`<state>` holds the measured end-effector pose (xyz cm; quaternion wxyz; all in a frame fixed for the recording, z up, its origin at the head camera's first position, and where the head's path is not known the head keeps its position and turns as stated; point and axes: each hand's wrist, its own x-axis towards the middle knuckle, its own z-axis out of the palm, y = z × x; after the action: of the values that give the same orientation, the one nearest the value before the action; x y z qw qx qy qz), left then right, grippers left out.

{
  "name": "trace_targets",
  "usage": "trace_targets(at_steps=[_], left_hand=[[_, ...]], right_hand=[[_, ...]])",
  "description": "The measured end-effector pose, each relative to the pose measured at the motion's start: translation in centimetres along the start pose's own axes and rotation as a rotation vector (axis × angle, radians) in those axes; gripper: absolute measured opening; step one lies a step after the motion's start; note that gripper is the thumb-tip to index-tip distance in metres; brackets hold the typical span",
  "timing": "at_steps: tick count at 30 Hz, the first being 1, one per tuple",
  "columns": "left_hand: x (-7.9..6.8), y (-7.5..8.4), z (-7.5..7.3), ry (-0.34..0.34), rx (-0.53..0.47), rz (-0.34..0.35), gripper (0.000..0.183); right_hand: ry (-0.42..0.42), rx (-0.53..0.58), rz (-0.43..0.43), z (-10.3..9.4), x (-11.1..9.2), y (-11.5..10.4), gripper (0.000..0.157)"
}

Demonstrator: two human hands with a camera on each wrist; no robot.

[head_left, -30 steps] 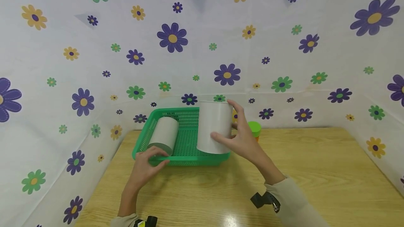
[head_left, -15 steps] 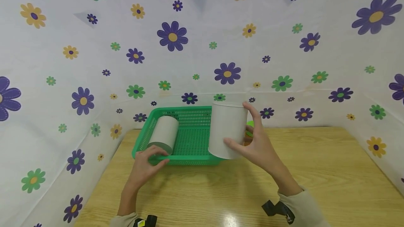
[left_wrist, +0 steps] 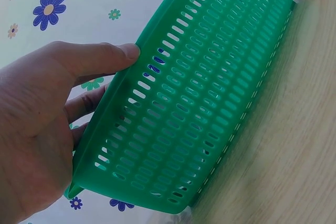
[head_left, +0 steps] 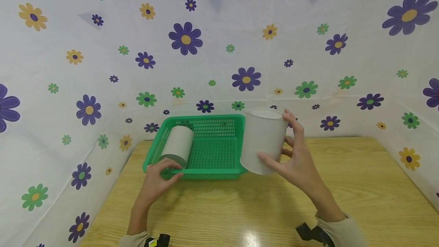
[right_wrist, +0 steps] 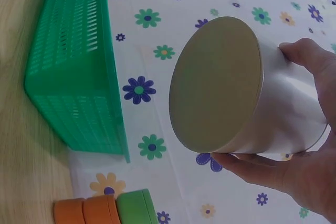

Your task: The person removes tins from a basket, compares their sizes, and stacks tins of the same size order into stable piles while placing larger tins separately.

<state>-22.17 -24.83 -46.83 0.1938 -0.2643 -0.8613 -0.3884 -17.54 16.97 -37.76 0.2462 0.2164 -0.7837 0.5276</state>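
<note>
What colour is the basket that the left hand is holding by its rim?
The basket is green; it shows best in the left wrist view.

"Left side, what is listed?"

"One left hand [head_left: 156, 181]: left thumb [head_left: 174, 179] set opposite bent fingers [head_left: 167, 163], a pinching hold. One left forearm [head_left: 138, 216], rising steeply from the head view's lower edge."

"Right side?"

"One right hand [head_left: 299, 163]: wide grip, higher in that view than the left; index finger [head_left: 296, 123] uppermost, right thumb [head_left: 269, 161] lower. One right forearm [head_left: 324, 201], slanting up and inward."
</note>
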Motion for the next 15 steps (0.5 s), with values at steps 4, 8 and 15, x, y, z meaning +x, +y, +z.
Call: trace_targets(at_steps=[4,8,15], left_hand=[[-0.1,-0.1,0.1,0.000,0.001,-0.008,0.022],[-0.1,0.0,0.0,0.004,0.003,-0.011,0.022],[-0.1,0.1,0.0,0.004,-0.001,-0.004,0.018]], right_hand=[[0.026,-0.033,-0.018,-0.9,-0.2,0.2,0.117],[0.057,-0.064,-0.025,-2.1,-0.3,0.3,0.118],[0.124,-0.049,-0.046,-4.0,-0.2,0.3,0.118]])
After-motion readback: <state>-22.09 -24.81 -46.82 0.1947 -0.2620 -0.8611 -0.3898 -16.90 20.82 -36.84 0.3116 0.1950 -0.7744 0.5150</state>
